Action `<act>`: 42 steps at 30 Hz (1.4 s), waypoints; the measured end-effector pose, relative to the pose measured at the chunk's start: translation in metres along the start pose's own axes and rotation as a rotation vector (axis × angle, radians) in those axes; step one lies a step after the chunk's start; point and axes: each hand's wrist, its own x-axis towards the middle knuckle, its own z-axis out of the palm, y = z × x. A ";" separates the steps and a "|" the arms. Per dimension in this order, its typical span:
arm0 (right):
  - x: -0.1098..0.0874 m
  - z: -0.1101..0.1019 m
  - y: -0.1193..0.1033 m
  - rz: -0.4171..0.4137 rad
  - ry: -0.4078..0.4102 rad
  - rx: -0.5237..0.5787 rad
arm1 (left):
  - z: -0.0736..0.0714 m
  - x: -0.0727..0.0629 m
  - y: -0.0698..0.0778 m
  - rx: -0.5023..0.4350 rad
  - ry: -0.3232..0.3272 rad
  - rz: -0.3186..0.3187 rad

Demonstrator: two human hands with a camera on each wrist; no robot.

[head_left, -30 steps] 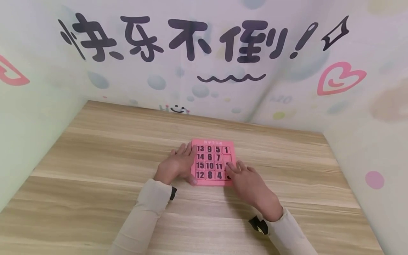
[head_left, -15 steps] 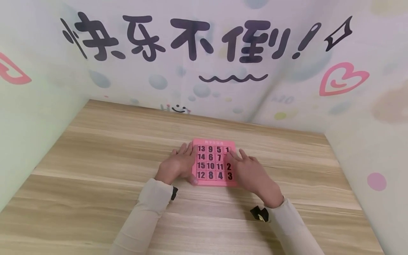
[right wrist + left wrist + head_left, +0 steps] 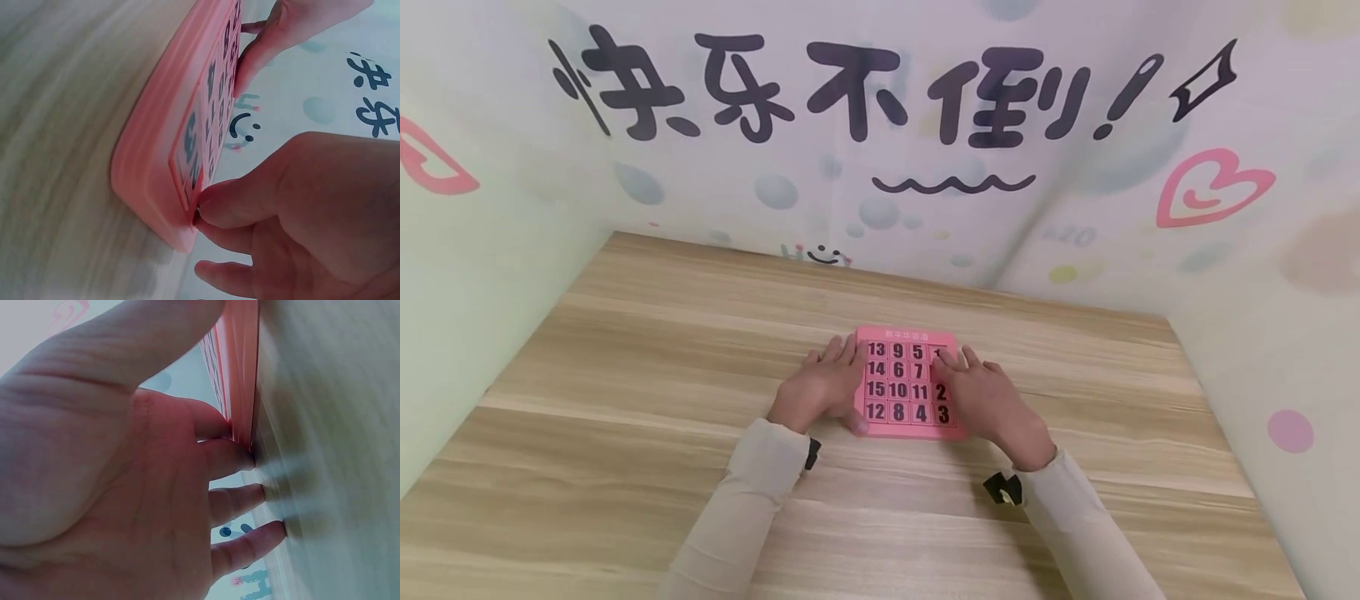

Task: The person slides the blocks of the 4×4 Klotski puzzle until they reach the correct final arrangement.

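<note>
A pink sliding number puzzle (image 3: 904,431) lies flat on the table, with black numbers on its tiles. My left hand (image 3: 822,383) rests along its left side, thumb by the near corner and index fingertip by the far one. In the left wrist view the fingers (image 3: 237,503) extend past the puzzle's side wall (image 3: 242,369) down to the wood. My right hand (image 3: 991,402) reaches over the right edge, fingertips on the number 1 tile (image 3: 936,350) in the top right, partly covering it. Under those fingers the second-row spot is hidden. Tiles 2 (image 3: 941,392) and 3 (image 3: 943,414) show below.
The wood-grain table (image 3: 700,333) extends around the puzzle on all sides. Behind it hangs a pale printed backdrop (image 3: 880,158) with large black characters, and pale walls close in at left and right. Black bands (image 3: 1003,488) show at the sleeve cuffs.
My right fingers have moved up the right column, from around tile 2 to tile 1, uncovering tiles 2 and 3. The gap below tile 1 is now covered. My left hand stays put.
</note>
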 end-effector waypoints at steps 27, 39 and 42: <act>-0.004 -0.009 -0.008 -0.035 0.031 0.034 | -0.001 -0.001 -0.002 -0.018 -0.005 -0.008; 0.019 -0.004 -0.022 -0.004 -0.016 0.012 | 0.001 -0.001 0.002 -0.011 0.000 -0.004; 0.020 -0.003 -0.020 -0.005 -0.017 -0.008 | 0.001 -0.001 0.001 -0.010 0.000 -0.009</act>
